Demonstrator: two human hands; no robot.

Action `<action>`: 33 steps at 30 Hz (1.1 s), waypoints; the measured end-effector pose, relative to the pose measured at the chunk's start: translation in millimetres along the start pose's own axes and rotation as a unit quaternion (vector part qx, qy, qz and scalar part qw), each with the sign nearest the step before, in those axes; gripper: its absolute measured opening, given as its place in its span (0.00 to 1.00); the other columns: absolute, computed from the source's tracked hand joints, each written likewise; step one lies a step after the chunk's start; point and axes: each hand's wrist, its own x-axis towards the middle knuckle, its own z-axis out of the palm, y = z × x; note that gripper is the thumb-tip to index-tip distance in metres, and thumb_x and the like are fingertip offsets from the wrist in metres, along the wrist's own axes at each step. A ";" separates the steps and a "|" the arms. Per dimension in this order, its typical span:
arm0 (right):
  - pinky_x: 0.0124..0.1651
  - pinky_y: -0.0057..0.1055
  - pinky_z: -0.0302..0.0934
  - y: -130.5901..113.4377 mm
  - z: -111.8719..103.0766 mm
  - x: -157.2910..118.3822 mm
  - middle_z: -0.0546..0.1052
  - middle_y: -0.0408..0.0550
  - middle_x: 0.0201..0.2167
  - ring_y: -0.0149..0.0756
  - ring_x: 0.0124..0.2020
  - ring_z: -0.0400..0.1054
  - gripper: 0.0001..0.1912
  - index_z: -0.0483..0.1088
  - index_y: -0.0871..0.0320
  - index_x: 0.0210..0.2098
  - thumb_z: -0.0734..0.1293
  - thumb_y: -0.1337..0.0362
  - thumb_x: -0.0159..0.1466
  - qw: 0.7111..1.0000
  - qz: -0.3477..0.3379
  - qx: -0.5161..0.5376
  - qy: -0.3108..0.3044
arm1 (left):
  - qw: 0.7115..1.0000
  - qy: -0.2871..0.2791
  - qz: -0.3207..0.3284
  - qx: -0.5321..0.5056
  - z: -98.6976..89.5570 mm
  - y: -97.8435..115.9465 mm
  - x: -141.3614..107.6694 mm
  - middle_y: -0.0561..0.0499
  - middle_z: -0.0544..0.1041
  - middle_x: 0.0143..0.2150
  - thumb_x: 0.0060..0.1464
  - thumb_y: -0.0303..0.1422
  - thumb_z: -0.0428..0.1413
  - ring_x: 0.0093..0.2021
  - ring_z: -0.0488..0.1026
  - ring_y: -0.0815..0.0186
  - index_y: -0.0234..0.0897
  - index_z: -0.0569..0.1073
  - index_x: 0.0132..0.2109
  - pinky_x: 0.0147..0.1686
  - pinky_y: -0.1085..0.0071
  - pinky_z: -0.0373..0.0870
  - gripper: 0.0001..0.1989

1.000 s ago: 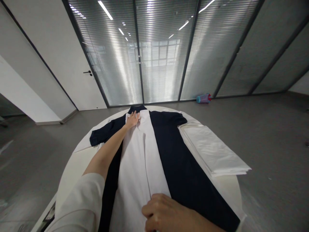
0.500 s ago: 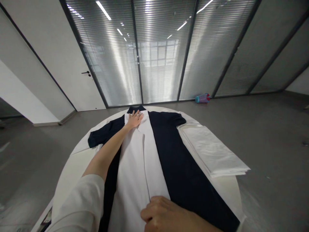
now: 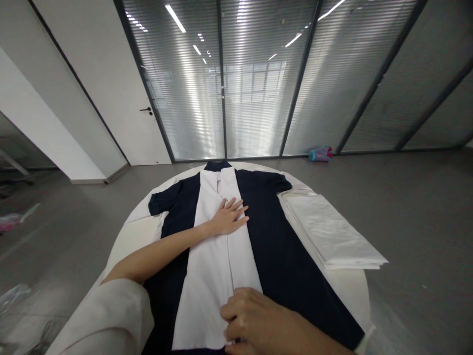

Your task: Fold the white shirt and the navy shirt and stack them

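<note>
A long navy short-sleeved dress (image 3: 291, 266) with a white front panel (image 3: 207, 296) lies spread out, its collar (image 3: 217, 165) at the far side. My left hand (image 3: 229, 217) rests flat on the middle of the white panel, fingers spread. Close to me, my right hand (image 3: 248, 318) has its fingers curled closed at the panel's lower part, beside the centre seam, and pinches the fabric there. My right fingertips are partly hidden under the hand. A small slit shows in the panel below the collar.
Beneath the dress is a round white table (image 3: 349, 291). Folded white cloth (image 3: 332, 231) lies at its right, one corner past the edge. A blue and red object (image 3: 320, 154) stands on the floor by the glass wall. Clear plastic (image 3: 15, 296) lies on the floor at left.
My left hand has slid from near the collar down toward me and a little right, to the panel's middle. My right hand stays near the lower panel. The view has turned slightly left.
</note>
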 end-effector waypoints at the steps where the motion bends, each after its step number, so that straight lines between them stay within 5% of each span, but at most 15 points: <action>1: 0.36 0.29 0.56 -0.8 -1.5 -0.2 0.72 0.38 0.25 0.30 0.28 0.66 0.12 0.77 0.57 0.28 0.72 0.56 0.63 1.000 0.002 0.001 -0.001 | 1.000 -0.001 0.001 -0.011 -2.2 -1.8 0.3 0.46 0.55 0.73 0.69 0.50 0.38 0.74 0.43 0.51 0.44 0.60 0.70 0.70 0.43 0.39 0.29; 5: 0.39 0.28 0.57 -4.1 -9.8 -2.0 0.72 0.40 0.28 0.30 0.31 0.67 0.10 0.79 0.56 0.33 0.71 0.57 0.64 1.000 0.027 0.008 -0.010 | 0.998 0.037 0.018 -0.044 -22.9 -9.2 -24.4 0.46 0.50 0.74 0.70 0.46 0.39 0.75 0.37 0.55 0.42 0.58 0.71 0.71 0.48 0.38 0.28; 9: 0.40 0.28 0.56 -6.0 -21.0 -5.6 0.72 0.41 0.29 0.30 0.33 0.67 0.09 0.78 0.56 0.33 0.70 0.58 0.65 1.000 0.025 0.009 -0.015 | 0.997 0.075 -0.005 -0.027 -44.7 -2.2 -99.0 0.46 0.48 0.75 0.69 0.45 0.43 0.75 0.34 0.54 0.41 0.59 0.70 0.71 0.47 0.39 0.27; 14: 0.42 0.28 0.56 -7.2 -32.7 -12.2 0.72 0.42 0.32 0.31 0.36 0.68 0.08 0.78 0.56 0.32 0.70 0.61 0.66 0.998 0.050 0.030 -0.019 | 0.998 -0.029 -0.019 -0.056 -42.5 34.1 -204.4 0.39 0.41 0.75 0.67 0.46 0.48 0.74 0.36 0.49 0.40 0.44 0.74 0.69 0.44 0.46 0.36; 18: 0.45 0.28 0.58 -7.9 -35.5 -14.4 0.72 0.42 0.34 0.31 0.38 0.69 0.06 0.77 0.56 0.31 0.72 0.62 0.63 0.991 0.090 0.084 -0.048 | 0.994 -0.084 -0.023 -0.072 -44.7 71.7 -253.5 0.35 0.34 0.75 0.64 0.49 0.51 0.74 0.35 0.45 0.39 0.39 0.75 0.68 0.43 0.48 0.43; 23: 0.48 0.30 0.61 -10.0 -42.9 -20.1 0.74 0.44 0.41 0.35 0.42 0.70 0.13 0.78 0.53 0.45 0.73 0.58 0.61 0.985 0.104 0.131 -0.047 | 0.991 -0.089 -0.008 -0.105 -73.2 95.4 -276.6 0.46 0.54 0.73 0.64 0.36 0.54 0.73 0.50 0.52 0.47 0.57 0.70 0.67 0.50 0.58 0.30; 27: 0.52 0.32 0.63 -6.0 -46.4 -42.1 0.74 0.48 0.47 0.37 0.47 0.71 0.18 0.73 0.51 0.54 0.64 0.69 0.67 0.986 0.135 0.095 0.024 | 0.994 -0.049 0.007 -0.099 -80.4 77.4 -285.0 0.50 0.67 0.67 0.58 0.18 0.47 0.67 0.62 0.60 0.48 0.66 0.65 0.65 0.58 0.64 0.31; 33: 0.48 0.38 0.68 15.3 -21.4 -79.3 0.73 0.52 0.47 0.40 0.45 0.71 0.26 0.71 0.53 0.54 0.57 0.78 0.62 0.975 0.133 -0.113 0.140 | 0.999 -0.009 0.040 -0.030 -74.3 50.2 -279.1 0.46 0.72 0.62 0.62 0.20 0.46 0.60 0.68 0.58 0.47 0.67 0.65 0.57 0.60 0.68 0.28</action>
